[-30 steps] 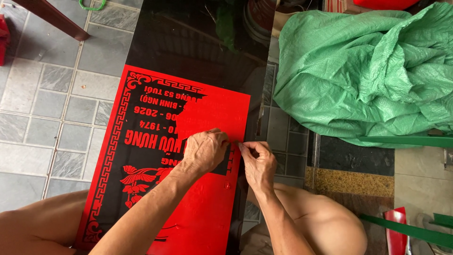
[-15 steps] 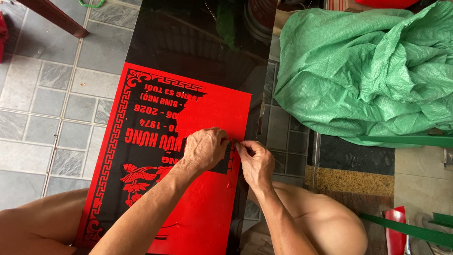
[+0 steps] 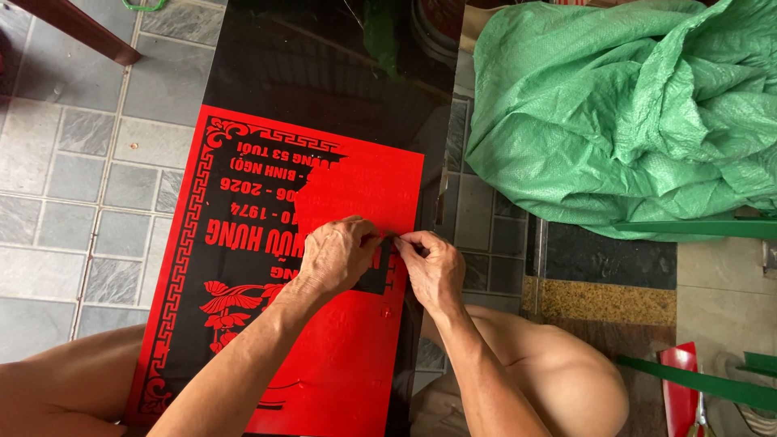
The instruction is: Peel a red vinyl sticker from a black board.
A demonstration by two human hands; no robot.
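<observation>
Head view looks straight down on a black slab [image 3: 324,73] lying flat over a tiled floor [image 3: 73,186], with a red stencil sheet [image 3: 364,178] stuck across its nearer part. Both hands meet near the sheet's right edge. The left hand [image 3: 336,257] lies knuckles up on the sheet, fingers curled, its fingertips pinching at a small patch where the red is lifted and the black slab shows through. The right hand [image 3: 433,267] comes in from the slab's right edge and pinches the same spot with thumb and forefinger, so the two hands touch at the tips. What they grip is too small to make out beyond a bit of red film.

Left of the hands the sheet is already cut into red lettering, a key-pattern border [image 3: 182,267] and a flower motif [image 3: 235,303] on bare black. Just beyond the hands and below them the red is an unbroken field, with a ragged edge where it meets the lettering.

Bare knees show at both lower corners, one under each forearm. Well to the right of the hands, past the slab's edge, a crumpled green woven sack [image 3: 615,113] covers something bulky. A dark wooden leg [image 3: 81,28] crosses the far left corner, and a red and green object [image 3: 688,388] sits at the near right
</observation>
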